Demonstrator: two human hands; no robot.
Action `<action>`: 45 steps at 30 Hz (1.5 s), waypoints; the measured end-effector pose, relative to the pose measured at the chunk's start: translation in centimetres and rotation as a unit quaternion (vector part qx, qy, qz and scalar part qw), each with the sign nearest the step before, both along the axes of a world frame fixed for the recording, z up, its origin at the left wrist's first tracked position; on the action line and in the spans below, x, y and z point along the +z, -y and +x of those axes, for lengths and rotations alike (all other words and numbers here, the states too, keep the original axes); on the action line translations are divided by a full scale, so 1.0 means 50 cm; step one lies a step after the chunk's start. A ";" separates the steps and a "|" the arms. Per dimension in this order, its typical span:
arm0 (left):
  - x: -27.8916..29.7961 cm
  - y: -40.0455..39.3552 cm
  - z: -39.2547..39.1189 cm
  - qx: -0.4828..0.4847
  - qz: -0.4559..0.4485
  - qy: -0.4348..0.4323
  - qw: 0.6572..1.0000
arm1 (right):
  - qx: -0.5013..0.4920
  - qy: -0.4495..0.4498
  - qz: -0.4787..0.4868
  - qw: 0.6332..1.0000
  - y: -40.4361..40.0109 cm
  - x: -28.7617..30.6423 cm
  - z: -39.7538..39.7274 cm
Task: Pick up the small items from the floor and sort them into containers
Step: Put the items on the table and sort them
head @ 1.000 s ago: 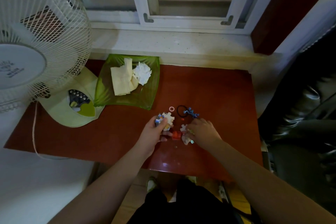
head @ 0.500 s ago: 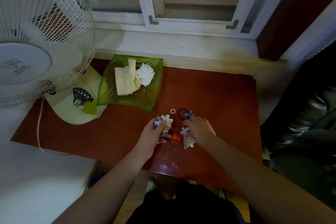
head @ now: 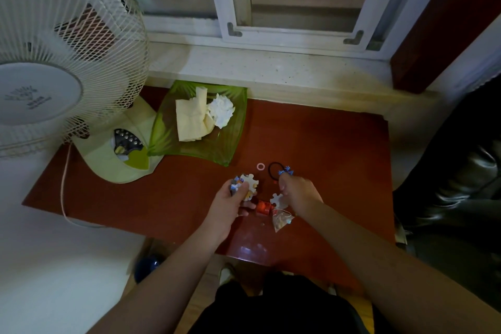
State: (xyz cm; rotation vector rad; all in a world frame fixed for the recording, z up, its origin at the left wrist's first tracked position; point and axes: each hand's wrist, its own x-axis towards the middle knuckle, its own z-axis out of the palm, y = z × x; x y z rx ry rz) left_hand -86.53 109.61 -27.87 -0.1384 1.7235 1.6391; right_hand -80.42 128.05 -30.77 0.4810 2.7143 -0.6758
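Note:
My left hand (head: 229, 205) grips a small stack of jigsaw puzzle pieces (head: 248, 187) above the red-brown table (head: 325, 144). My right hand (head: 298, 192) rests on the table with its fingertips on the blue ornament of a black hair tie (head: 273, 169); whether the fingers pinch it is unclear. Under that hand lies one white puzzle piece (head: 277, 199). Between my hands sit a small orange-red block (head: 263, 207) and a small clear packet (head: 282, 221). A little pink ring (head: 260, 166) lies apart, just left of the hair tie.
A green glass dish (head: 235, 144) holding a folded cream cloth (head: 191, 120) and a crumpled white tissue (head: 221, 110) stands at the back left. A white table fan (head: 54, 68) occupies the left end. A window sill (head: 271, 65) runs behind; a dark chair (head: 461, 184) stands at right.
My right hand has shifted forward from the pieces near the orange block onto the hair tie. My left hand has stayed in place with the puzzle pieces.

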 end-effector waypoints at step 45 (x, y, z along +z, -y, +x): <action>-0.003 0.045 -0.052 -0.066 -0.012 -0.021 0.998 | -0.173 -0.063 -0.170 0.968 0.069 0.079 -0.024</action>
